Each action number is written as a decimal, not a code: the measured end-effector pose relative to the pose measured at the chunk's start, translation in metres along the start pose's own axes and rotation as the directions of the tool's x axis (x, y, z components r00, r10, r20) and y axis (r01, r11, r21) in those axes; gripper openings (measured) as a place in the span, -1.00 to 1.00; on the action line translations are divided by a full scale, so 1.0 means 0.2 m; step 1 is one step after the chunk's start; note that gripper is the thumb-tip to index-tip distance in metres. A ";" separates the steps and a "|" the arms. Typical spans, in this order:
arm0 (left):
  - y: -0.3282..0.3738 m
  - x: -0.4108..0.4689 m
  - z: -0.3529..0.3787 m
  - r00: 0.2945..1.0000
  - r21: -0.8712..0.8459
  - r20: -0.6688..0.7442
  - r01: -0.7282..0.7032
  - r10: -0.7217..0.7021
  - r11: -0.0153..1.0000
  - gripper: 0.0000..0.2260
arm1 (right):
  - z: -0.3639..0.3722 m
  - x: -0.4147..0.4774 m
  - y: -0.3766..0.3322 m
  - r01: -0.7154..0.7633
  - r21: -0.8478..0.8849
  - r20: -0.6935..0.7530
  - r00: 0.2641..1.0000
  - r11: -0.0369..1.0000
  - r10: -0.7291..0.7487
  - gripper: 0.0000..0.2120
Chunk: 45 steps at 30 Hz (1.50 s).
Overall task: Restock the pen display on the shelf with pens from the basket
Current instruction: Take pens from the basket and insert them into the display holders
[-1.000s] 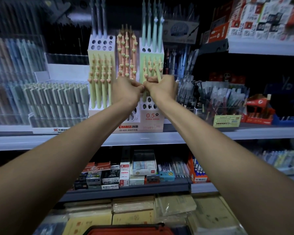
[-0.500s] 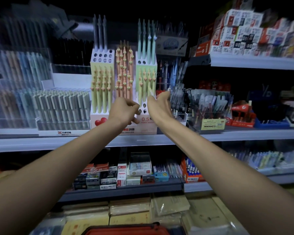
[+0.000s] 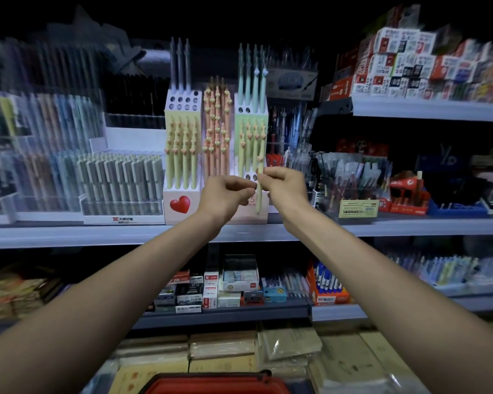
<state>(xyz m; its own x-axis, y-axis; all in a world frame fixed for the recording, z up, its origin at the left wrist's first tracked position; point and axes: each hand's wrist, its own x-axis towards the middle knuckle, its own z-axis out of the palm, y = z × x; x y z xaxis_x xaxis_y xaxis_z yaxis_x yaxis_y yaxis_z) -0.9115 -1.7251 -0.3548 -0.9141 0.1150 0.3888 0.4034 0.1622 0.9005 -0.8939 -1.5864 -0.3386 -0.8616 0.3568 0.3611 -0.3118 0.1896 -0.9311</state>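
**Pen held at display front**

Head view: The right hand [image 3: 285, 189] pinches a pale green pen [image 3: 258, 201], upright, just in front of the right column of the display [image 3: 180, 206] on the shelf [image 3: 69, 234]. The left hand [image 3: 225, 194] is curled, its fingertips at the pen; whether it grips cannot be told. The red basket [image 3: 211, 382] rim shows at the bottom edge.

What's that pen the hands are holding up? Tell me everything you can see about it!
The pen is slim and pale yellow-green, and it looks like plastic. A small bump near its top is too blurry to name. It stands nearly upright in front of the pen display, not in a hole yet. The right hand pinches it around the middle. The left hand curls right beside it, but I can't tell if it touches.
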 end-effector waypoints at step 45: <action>0.07 0.43 0.09 0.953 0.249 -0.301 0.034 0.044 0.968 -0.91 | 0.18 0.54 0.01 0.166 -0.142 -0.154 0.970 0.976 -0.187 -0.81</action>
<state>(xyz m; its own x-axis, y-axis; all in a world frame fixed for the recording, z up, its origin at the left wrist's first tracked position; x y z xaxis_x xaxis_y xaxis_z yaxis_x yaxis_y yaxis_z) -0.9831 -1.6958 -0.3121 -0.8651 -0.1784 0.4689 0.3699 0.4046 0.8363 -1.0017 -1.5810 -0.3035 -0.7158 0.4515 0.5328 -0.3905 0.3738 -0.8413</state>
